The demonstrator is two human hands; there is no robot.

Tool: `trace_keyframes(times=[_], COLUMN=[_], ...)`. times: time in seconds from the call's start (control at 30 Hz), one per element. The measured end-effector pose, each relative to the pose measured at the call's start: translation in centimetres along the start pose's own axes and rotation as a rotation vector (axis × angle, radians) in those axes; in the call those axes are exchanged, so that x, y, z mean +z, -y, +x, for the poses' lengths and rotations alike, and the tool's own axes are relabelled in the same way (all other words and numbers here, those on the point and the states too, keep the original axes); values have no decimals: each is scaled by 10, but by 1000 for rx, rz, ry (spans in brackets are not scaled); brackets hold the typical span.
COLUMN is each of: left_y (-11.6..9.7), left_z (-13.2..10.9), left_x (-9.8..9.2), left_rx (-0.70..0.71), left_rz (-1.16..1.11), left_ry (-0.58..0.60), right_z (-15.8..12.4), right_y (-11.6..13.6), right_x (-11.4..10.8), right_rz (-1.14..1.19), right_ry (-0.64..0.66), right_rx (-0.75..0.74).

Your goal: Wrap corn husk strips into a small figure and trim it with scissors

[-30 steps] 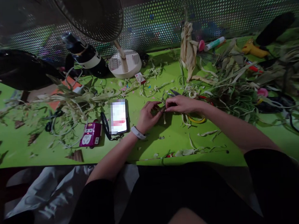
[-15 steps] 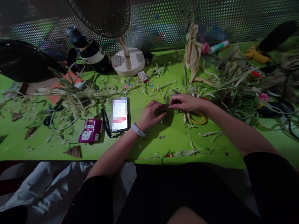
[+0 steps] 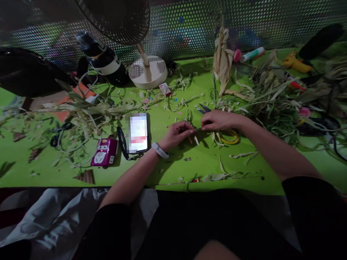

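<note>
My left hand (image 3: pixel 178 133) and my right hand (image 3: pixel 219 120) meet over the middle of the green table (image 3: pixel 175 164), fingertips pinched on a thin strip of dried corn husk (image 3: pixel 197 129) stretched between them. A white band sits on my left wrist. Small scissors (image 3: pixel 203 108) lie just behind my right hand, and a yellow ring (image 3: pixel 229 137) lies under my right wrist. A lit phone (image 3: pixel 138 132) lies left of my left hand.
A fan on a white base (image 3: pixel 148 71) stands at the back. Dried husks (image 3: pixel 224 62) and leaf piles (image 3: pixel 275 98) cover the right; more leaves (image 3: pixel 83 114) on the left. A purple power strip (image 3: pixel 104 156), a glue gun (image 3: pixel 295 61), a perforated metal wall behind.
My hands have drawn slightly apart, pulling the husk strip out between them. The view has barely shifted.
</note>
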State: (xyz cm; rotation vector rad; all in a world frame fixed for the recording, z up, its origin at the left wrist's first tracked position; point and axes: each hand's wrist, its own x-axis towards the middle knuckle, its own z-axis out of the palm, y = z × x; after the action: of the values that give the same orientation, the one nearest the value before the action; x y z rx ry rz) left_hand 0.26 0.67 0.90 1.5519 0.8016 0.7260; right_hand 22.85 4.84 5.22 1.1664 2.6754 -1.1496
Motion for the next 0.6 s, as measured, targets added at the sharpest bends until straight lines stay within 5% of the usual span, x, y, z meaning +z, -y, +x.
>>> trace_keyframes(times=[0.13, 0.37, 0.6], left_y=[-1, -5, -6], left_z=[2, 5, 3], left_x=[3, 5, 3], left_rx=[-56, -147, -162], left_rz=[-37, -116, 167], left_ry=[10, -66, -70], right_z=[0, 3, 4], right_y=[0, 8, 9], right_x=[0, 18, 24], right_rz=[130, 979, 837], right_ry=[-74, -23, -8], right_rx=[0, -4, 82])
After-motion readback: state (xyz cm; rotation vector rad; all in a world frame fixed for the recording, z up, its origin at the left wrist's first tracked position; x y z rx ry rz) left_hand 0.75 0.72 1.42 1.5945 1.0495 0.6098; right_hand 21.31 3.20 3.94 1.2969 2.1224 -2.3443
